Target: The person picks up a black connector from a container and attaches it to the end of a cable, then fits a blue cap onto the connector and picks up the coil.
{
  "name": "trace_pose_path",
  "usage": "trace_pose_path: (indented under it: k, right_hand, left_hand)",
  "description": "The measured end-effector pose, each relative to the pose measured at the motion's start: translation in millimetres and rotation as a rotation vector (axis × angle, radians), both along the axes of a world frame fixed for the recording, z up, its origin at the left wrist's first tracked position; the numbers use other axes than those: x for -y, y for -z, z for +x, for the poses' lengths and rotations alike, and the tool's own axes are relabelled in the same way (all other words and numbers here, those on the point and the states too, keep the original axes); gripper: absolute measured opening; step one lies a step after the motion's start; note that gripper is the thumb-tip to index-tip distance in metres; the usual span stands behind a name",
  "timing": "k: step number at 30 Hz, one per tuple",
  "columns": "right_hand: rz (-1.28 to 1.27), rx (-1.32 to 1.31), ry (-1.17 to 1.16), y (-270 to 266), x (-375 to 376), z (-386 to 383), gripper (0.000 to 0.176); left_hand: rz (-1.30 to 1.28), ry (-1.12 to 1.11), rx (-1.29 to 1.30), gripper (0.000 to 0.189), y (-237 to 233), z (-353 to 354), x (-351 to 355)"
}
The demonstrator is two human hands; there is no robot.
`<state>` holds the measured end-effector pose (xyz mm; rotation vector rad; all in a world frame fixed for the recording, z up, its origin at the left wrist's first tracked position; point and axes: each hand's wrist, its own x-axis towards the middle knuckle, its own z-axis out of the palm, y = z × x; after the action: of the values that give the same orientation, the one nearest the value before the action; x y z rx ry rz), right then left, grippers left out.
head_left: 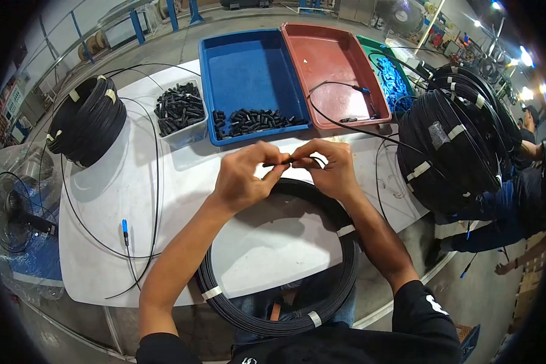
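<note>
My left hand (244,176) and my right hand (333,168) meet above the middle of the table. Both are closed in a pinch, fingertip to fingertip, on a small black piece (289,161). Fingers cover most of it, so its exact kind is hidden. Below my forearms lies a big black cable coil (350,258), bound with white tape and overhanging the front table edge. Just beyond my hands, a blue tray (252,67) holds a pile of short black tubular parts (255,121).
A clear bin (187,138) of black parts, a red tray (321,54) and a green tray (365,43) with blue connectors (389,82) line the back. Cable coils stand left (91,124) and right (449,151). A blue-tipped cable (125,230) lies left. Another person (509,200) is at right.
</note>
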<state>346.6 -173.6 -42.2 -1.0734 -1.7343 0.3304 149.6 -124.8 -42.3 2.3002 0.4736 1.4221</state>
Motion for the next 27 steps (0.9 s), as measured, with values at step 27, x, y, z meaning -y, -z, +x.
trace_pose_path:
  k: [27]
  right_hand:
    - [0.58,0.326,0.028,3.5,-2.4,-4.0,0.028]
  left_hand:
    - [-1.052,-0.094,0.02,0.033,-27.2,10.6,11.0]
